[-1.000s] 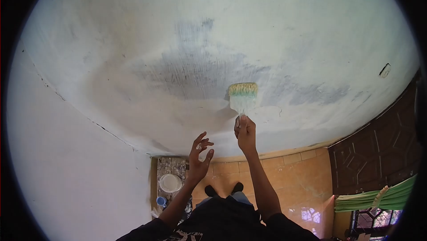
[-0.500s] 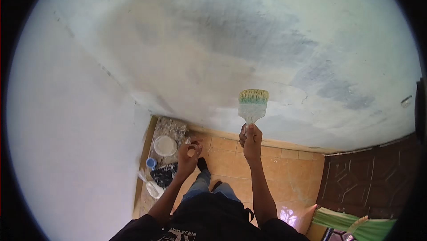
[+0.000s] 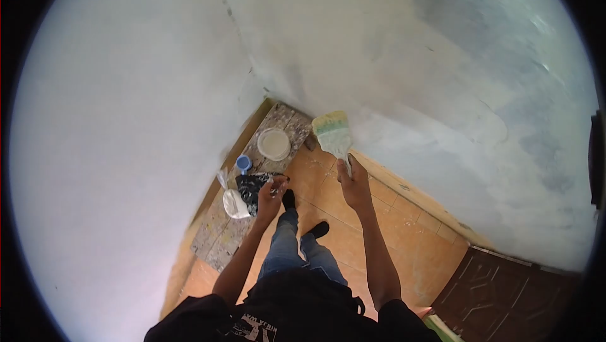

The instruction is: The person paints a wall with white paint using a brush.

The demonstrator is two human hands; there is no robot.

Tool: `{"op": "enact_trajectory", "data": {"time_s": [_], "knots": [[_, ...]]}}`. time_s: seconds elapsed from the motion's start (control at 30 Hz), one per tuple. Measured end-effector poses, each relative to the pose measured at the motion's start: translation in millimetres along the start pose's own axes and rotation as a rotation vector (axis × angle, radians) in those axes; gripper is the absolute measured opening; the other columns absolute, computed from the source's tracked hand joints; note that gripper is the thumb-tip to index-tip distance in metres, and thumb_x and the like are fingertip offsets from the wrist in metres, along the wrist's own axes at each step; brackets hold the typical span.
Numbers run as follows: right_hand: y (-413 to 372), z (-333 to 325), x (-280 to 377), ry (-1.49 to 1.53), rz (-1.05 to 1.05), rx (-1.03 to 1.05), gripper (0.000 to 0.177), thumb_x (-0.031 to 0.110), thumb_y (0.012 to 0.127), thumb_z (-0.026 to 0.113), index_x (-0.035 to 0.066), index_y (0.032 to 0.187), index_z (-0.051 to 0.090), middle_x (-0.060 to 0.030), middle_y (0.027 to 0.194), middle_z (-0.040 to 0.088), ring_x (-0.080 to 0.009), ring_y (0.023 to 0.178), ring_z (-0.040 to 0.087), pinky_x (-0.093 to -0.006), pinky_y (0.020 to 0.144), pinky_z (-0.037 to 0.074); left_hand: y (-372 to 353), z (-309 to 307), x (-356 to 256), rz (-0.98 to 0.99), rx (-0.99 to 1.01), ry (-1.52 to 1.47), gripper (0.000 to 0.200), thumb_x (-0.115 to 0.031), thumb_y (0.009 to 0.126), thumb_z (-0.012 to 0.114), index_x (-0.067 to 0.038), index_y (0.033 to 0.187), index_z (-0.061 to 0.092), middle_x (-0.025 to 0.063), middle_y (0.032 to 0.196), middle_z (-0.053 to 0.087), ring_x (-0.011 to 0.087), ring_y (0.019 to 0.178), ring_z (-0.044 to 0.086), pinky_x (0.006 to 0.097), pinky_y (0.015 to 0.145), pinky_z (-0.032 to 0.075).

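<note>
My right hand (image 3: 355,184) grips the handle of a wide paintbrush (image 3: 332,135). Its bristles point up and are yellowish at the tips, with green-stained lower parts and a whitish body. In this view the brush overlaps the corner of the bench and the base of the wall. My left hand (image 3: 269,199) is loosely curled with fingers apart and whitish smears on them. It hangs beside a crumpled black plastic bag (image 3: 250,189), overlapping its edge.
A paint-spattered wooden bench (image 3: 218,241) holds a round whitish container (image 3: 274,144), a blue cup (image 3: 243,164) and a clear bag of white material (image 3: 236,204). Patchy whitish walls (image 3: 404,83) meet in a corner. Orange tiles (image 3: 404,260) cover the floor; a dark brown door (image 3: 492,291) stands right.
The view has swung left toward the corner and bench. The brush, still in my right hand, has tilted left and now appears over the bench corner. My left hand sits nearer the black bag.
</note>
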State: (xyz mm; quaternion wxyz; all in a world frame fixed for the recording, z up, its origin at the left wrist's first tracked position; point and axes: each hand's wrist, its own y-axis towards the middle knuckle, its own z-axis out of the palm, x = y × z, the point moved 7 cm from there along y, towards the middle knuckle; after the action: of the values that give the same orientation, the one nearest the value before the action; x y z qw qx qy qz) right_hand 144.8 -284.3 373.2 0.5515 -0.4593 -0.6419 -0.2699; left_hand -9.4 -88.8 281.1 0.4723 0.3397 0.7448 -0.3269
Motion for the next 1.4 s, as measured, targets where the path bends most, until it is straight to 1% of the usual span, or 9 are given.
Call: {"op": "enact_trajectory", "data": {"time_s": [0.07,0.47,0.63,0.77,0.83,0.97,1.13,1.27,1.4], "knots": [[21,27,-31,-0.268,-0.033,0.059,0.047,0.036,0.096,0.051,-0.006,0.117,0.052,-0.0213,0.089,0.064,-0.0365,0.082,0.064,-0.0436,0.076,0.049,14,-10,40,-0.024,-0.055,-0.03,0.016,-0.009,0.092,0.06,-0.001,0.105,0.064,0.0054,0.09,0.067,0.0111,0.083,0.062,0.0267,0.074,0.049],[172,213,-178,-0.905,-0.076,0.434,0.04,0.033,0.093,0.053,-0.002,0.108,0.062,-0.0269,0.093,0.065,-0.0425,0.091,0.063,-0.0505,0.081,0.051,157,-34,273,-0.075,-0.265,0.054,0.026,-0.013,0.086,0.063,-0.002,0.11,0.063,0.0133,0.1,0.067,0.0231,0.091,0.064,0.0341,0.08,0.05],[206,264,-224,-1.039,-0.079,0.502,0.041,0.029,0.091,0.054,-0.002,0.118,0.055,-0.0242,0.092,0.066,-0.0412,0.09,0.064,-0.0494,0.078,0.053,198,-50,237,-0.081,-0.134,0.466,0.036,-0.016,0.085,0.066,-0.005,0.118,0.058,0.0159,0.107,0.061,0.03,0.096,0.061,0.0387,0.083,0.05],[226,296,-255,-1.112,0.008,0.556,0.049,0.027,0.09,0.055,0.0,0.13,0.046,-0.0237,0.094,0.066,-0.0393,0.091,0.065,-0.0481,0.079,0.053,212,-49,271,0.046,-0.141,0.308,0.039,-0.016,0.084,0.067,-0.008,0.121,0.057,0.0143,0.108,0.059,0.0295,0.095,0.061,0.0391,0.082,0.049],[233,304,-263,-1.116,0.005,0.567,0.049,0.026,0.09,0.055,0.001,0.13,0.046,-0.0234,0.095,0.066,-0.0386,0.092,0.065,-0.0475,0.079,0.054,214,-55,256,-0.109,-0.106,0.197,0.038,-0.016,0.084,0.067,-0.008,0.12,0.057,0.0137,0.108,0.058,0.0295,0.093,0.061,0.0394,0.082,0.049],[240,311,-272,-1.105,0.012,0.547,0.047,0.025,0.089,0.057,0.003,0.129,0.049,-0.0222,0.097,0.067,-0.0373,0.092,0.066,-0.047,0.08,0.053,217,-50,267,0.047,-0.108,0.4,0.038,-0.014,0.083,0.068,-0.009,0.12,0.058,0.0128,0.107,0.058,0.0271,0.089,0.062,0.0393,0.078,0.049],[248,320,-289,-1.104,0.063,0.488,0.043,0.024,0.087,0.059,0.004,0.125,0.053,-0.0208,0.096,0.067,-0.0364,0.092,0.066,-0.0463,0.079,0.054,230,-55,236,-0.198,-0.091,0.257,0.035,-0.009,0.082,0.067,-0.009,0.117,0.06,0.0111,0.102,0.059,0.0235,0.079,0.063,0.0367,0.07,0.049],[247,326,-291,-1.103,0.093,0.471,0.042,0.024,0.087,0.06,0.003,0.123,0.053,-0.0207,0.097,0.067,-0.0361,0.092,0.066,-0.0458,0.078,0.054,234,-37,315,-0.098,-0.151,-0.117,0.033,-0.005,0.082,0.067,-0.009,0.114,0.06,0.0102,0.097,0.058,0.0214,0.072,0.061,0.0349,0.067,0.049],[244,331,-298,-1.123,0.085,0.459,0.04,0.024,0.087,0.059,0.003,0.121,0.054,-0.0212,0.096,0.067,-0.0361,0.092,0.066,-0.0457,0.077,0.054,233,-57,228,-0.122,-0.111,0.247,0.032,-0.003,0.081,0.066,-0.008,0.112,0.061,0.0092,0.094,0.056,0.02,0.068,0.059,0.0342,0.065,0.048]]}}
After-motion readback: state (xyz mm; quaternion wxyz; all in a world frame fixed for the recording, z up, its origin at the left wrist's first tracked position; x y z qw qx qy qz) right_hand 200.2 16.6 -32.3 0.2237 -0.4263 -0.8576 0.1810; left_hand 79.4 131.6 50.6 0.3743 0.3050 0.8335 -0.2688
